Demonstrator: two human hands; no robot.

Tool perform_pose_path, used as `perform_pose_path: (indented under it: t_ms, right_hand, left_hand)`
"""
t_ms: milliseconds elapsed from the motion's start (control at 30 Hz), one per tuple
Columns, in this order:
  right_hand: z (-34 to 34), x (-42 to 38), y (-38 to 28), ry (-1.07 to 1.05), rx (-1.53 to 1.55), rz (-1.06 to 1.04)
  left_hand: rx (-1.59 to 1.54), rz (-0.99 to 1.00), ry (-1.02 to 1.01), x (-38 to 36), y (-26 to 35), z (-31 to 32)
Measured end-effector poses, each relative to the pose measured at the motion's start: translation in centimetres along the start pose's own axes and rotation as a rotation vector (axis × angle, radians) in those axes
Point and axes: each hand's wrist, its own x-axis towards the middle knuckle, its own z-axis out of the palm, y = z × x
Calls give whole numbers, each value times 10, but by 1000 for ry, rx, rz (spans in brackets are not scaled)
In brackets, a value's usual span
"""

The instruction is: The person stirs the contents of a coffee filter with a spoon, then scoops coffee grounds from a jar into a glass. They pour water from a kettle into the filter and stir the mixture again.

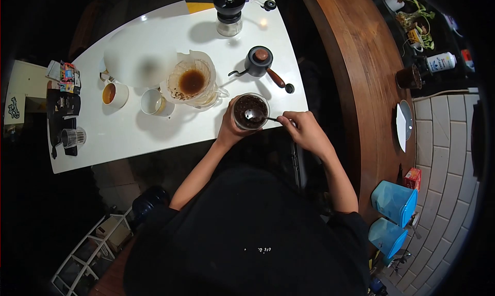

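Note:
My left hand [230, 125] is wrapped around a clear glass [265, 101] with dark contents, at the front edge of the white table. Pinched in my right hand [301, 128] is a metal spoon [253, 114], its bowl inside the glass over the dark contents. Left of the glass stands a coffee dripper [207, 64] with a paper filter and brown liquid in it, set on a glass server [210, 97]. A black gooseneck kettle [256, 68] with a wooden handle is just beyond the glass.
A hand coffee grinder [229, 20] stands at the back. Left on the white table [129, 144] are a white cup [115, 94] with amber liquid, another cup [152, 101] and a ribbed glass [73, 137]. A wooden counter [371, 90] runs along the right, with blue-lidded containers [394, 202].

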Motion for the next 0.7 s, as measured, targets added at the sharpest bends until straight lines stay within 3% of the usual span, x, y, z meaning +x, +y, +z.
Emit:
perform_pose_path:
  t_ms: [200,267,533,700]
  right_hand:
    - [15,0,-3,119,-81,-102]
    - [4,2,-15,82,-35,-40]
    - [23,9,5,54,-34,-135]
    - [4,11,-12,112,-18,-43]
  left_hand:
    - [28,30,-8,1,-1,0]
    - [55,35,2,1,2,1]
    - [16,25,8,0,-1,2]
    - [54,12,-20,0,2,1]
